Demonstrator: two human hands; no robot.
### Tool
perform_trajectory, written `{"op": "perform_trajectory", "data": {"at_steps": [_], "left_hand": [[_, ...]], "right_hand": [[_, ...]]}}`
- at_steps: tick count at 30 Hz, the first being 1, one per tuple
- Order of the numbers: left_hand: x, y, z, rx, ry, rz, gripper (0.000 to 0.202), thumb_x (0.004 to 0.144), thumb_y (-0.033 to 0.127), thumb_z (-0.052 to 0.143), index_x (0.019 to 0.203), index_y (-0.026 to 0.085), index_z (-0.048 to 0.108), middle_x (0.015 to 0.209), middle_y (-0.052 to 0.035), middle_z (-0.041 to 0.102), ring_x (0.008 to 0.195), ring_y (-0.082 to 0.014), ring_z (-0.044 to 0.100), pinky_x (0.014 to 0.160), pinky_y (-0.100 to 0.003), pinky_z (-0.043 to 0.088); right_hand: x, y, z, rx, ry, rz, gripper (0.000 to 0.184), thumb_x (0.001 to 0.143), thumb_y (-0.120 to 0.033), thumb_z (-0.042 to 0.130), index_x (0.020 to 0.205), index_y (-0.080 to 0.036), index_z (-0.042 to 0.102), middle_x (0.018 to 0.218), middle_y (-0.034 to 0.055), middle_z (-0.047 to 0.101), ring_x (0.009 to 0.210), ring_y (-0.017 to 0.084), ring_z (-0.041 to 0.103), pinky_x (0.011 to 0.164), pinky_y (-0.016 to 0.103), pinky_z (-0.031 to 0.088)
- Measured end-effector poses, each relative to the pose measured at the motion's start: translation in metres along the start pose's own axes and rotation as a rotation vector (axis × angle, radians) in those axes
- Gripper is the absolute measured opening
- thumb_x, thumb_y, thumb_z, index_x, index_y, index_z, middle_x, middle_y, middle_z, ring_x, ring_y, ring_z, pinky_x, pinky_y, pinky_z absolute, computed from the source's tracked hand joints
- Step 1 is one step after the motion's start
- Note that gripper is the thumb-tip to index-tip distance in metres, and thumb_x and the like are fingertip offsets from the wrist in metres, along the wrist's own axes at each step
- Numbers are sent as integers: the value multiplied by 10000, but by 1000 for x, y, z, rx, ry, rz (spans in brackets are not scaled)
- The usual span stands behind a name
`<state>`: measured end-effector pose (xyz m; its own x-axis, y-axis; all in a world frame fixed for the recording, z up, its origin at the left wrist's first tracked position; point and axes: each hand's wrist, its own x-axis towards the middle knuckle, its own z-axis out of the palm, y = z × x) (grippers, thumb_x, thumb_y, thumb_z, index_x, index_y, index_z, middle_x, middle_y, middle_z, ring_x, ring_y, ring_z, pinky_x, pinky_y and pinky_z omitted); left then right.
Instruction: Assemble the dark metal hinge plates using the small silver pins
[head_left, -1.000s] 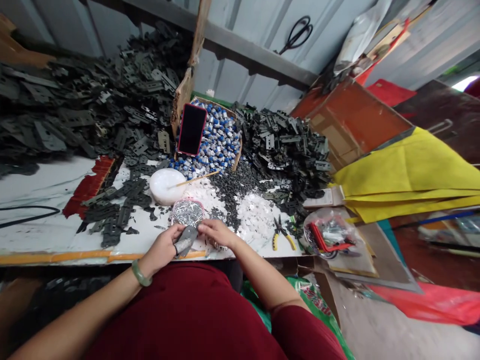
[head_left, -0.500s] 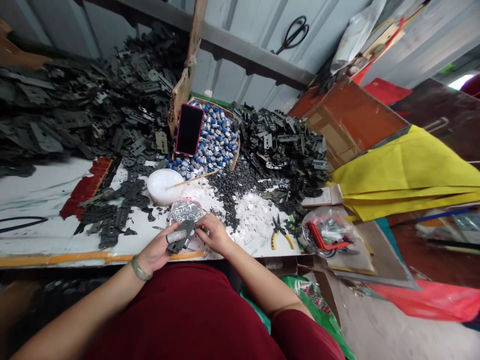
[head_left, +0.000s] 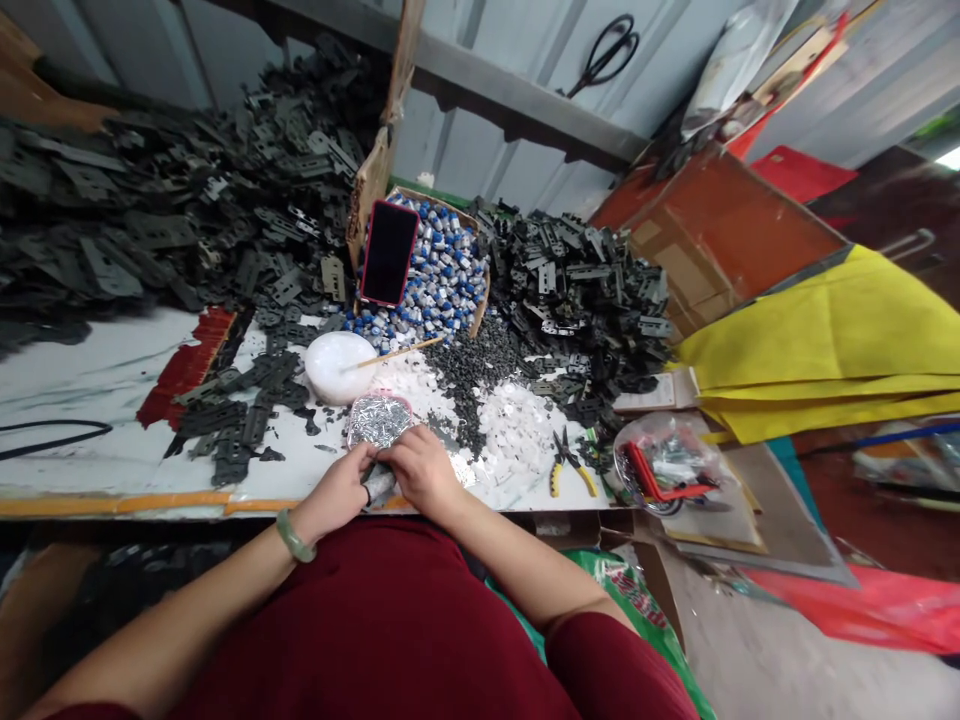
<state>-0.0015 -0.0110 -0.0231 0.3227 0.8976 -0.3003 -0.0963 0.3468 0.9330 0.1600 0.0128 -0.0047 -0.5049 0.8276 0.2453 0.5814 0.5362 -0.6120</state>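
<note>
Both hands meet at the table's front edge, over a dark grey plastic part (head_left: 381, 484) that they mostly cover. My left hand (head_left: 339, 494), with a green bangle at the wrist, is closed around the part's left side. Fingers bent, my right hand (head_left: 424, 472) presses on its other side; whether it also pinches something small is hidden. Just beyond the hands sits a pink-rimmed tray (head_left: 380, 418) of small shiny metal pieces. Behind it stands a white bowl (head_left: 330, 368) with a thin wooden stick (head_left: 401, 351) across its rim.
Dark plastic parts (head_left: 172, 220) are heaped at the left, with another heap (head_left: 577, 285) at the right. Between them are blue-and-silver pieces (head_left: 442, 270) and a phone (head_left: 389, 252). White discs (head_left: 517, 435), yellow-handled pliers (head_left: 570, 468) and a plastic bowl of tools (head_left: 664, 465) lie to the right.
My right hand has moved in against my left, and both now cover most of the grey part. The whole view has shifted slightly.
</note>
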Motion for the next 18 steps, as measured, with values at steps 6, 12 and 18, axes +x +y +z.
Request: {"op": "perform_trajectory", "data": {"at_steps": [6, 12, 18], "left_hand": [[-4, 3, -4, -76, -31, -71, 295, 669, 217, 666, 947, 179, 572, 855, -19, 668, 792, -175, 599, 721, -283, 456], [-5, 12, -2, -318, 40, -175, 261, 662, 351, 690, 839, 172, 619, 755, 3, 633, 681, -130, 551, 641, -235, 427], [-3, 6, -3, -186, 87, -137, 309, 703, 467, 627, 802, 175, 602, 716, 4, 603, 649, -139, 518, 623, -255, 417]], "right_hand": [[5, 18, 2, 69, -21, 278, 177, 853, -303, 595, 960, -169, 637, 839, 41, 637, 774, 147, 569, 708, 258, 445], [23, 62, -22, -443, -96, 640, 232, 899, -333, 513, 863, -160, 662, 921, 101, 656, 900, 205, 587, 753, 287, 415], [25, 70, -15, -530, -174, 532, 161, 855, -198, 506, 887, -165, 660, 927, 104, 667, 932, 201, 579, 777, 281, 418]]}}
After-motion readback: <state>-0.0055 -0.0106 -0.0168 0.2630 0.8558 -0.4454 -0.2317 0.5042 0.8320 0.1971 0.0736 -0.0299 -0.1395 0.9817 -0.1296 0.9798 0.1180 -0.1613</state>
